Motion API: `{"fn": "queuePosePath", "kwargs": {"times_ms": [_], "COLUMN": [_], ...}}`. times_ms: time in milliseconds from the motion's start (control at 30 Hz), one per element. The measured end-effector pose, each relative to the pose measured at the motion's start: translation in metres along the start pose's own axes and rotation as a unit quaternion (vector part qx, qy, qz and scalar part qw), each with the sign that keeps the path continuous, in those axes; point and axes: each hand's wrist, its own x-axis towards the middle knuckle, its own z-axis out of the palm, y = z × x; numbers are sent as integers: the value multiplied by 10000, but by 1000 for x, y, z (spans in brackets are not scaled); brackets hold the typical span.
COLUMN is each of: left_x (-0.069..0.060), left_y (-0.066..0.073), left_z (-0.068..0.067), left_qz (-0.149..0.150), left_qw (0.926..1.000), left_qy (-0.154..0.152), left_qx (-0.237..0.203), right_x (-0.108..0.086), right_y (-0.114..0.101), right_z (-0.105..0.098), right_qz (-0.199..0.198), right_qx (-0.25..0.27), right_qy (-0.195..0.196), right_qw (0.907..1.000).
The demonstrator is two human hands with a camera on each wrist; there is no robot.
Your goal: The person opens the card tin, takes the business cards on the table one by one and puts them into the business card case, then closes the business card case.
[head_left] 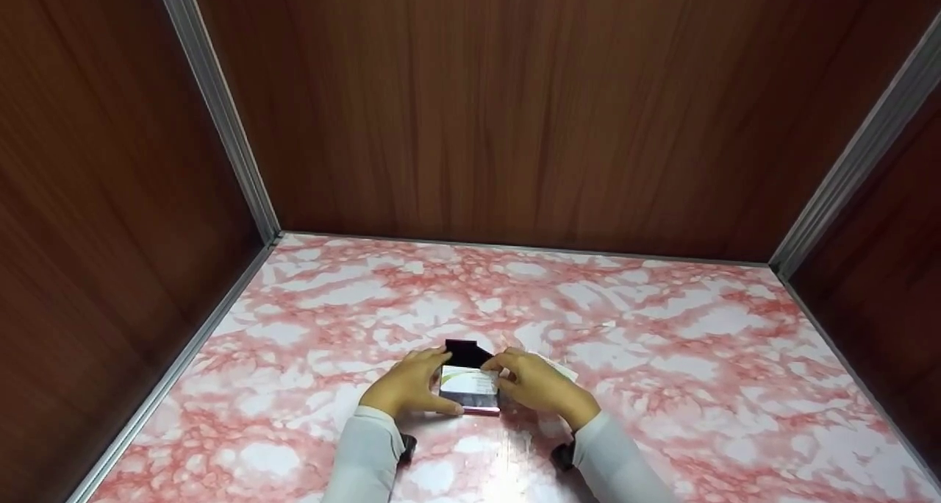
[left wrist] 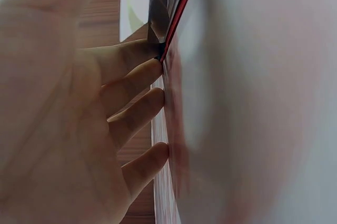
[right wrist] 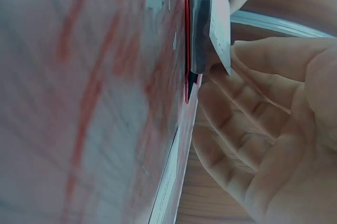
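A card case (head_left: 481, 412) with a red edge lies on the table, its dark lid (head_left: 463, 354) folded back away from me. Over its metal tray is a white business card (head_left: 469, 380) with a coloured curve and small print. My left hand (head_left: 409, 385) holds the case, thumb at the near edge and index finger by the lid; its other fingertips touch the table in the left wrist view. My right hand (head_left: 535, 385) pinches the far right corner of the card between thumb and index finger. In the right wrist view the card (right wrist: 220, 26) stands tilted above the tray.
A flat white paper (head_left: 562, 369) lies partly behind my right hand. The table (head_left: 353, 297) has a red and white marbled top. Brown wood-look panels (head_left: 514, 106) with metal edge strips stand at the back and both sides.
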Motion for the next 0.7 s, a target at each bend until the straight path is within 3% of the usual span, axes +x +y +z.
{"fn": "queuePosePath", "kwargs": {"times_ms": [400,700], "left_x": [-1,0], "left_y": [2,0], "left_z": [-1,1], "left_qz": [-195,-54], "left_qw": [9996,10000], "left_qy": [-95,-37], "left_qx": [-157,-75], "right_x": [-3,-6], "right_y": [-3,-5], "right_z": [-4,-3], "right_qz": [-83,-135], "right_qx": [-20,-54], "right_qy": [-563,-820], "right_qw": [9984,9965]}}
